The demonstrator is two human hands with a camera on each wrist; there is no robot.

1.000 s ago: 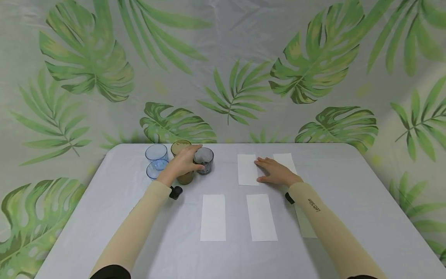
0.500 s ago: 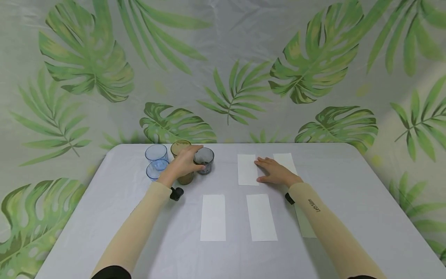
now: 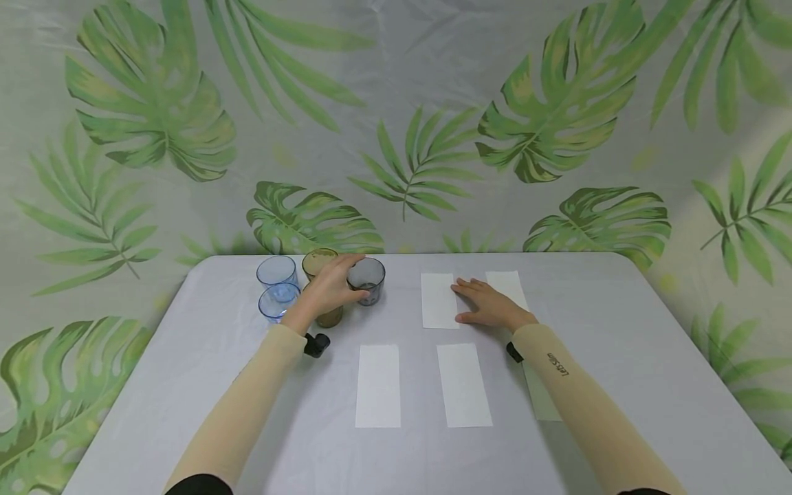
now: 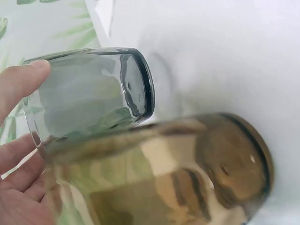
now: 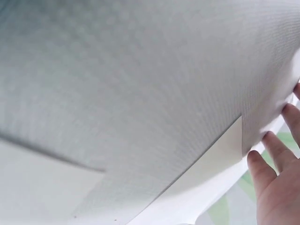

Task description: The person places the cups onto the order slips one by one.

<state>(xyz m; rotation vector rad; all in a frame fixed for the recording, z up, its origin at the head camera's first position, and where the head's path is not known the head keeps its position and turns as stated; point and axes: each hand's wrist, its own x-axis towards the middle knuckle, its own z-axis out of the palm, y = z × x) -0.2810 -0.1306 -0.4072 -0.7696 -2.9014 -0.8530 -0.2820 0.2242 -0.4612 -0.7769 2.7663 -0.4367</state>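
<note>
In the head view my left hand (image 3: pixel 328 289) pinches a smoky grey glass (image 3: pixel 371 287) near its rim. In the left wrist view, the thumb lies on one side of the grey glass (image 4: pixel 89 89) and fingers are at the other. An amber glass (image 4: pixel 206 173) stands close beside it, nearer the camera; in the head view this front amber glass (image 3: pixel 330 317) is partly hidden by the hand. My right hand (image 3: pixel 491 306) lies with fingers spread, its fingertips at the right edge of a white paper rectangle (image 3: pixel 438 301).
Another amber glass (image 3: pixel 319 260) stands behind the left hand. Two blue glasses, a back one (image 3: pixel 276 270) and a front one (image 3: pixel 275 302), stand left of it. More white paper rectangles lie on the white tablecloth (image 3: pixel 414 454), including a front left one (image 3: pixel 379 386) and a middle one (image 3: pixel 464 385).
The left hand has shifted slightly right with the grey glass, widening the gap to the amber glasses. The right hand has stayed in place.
</note>
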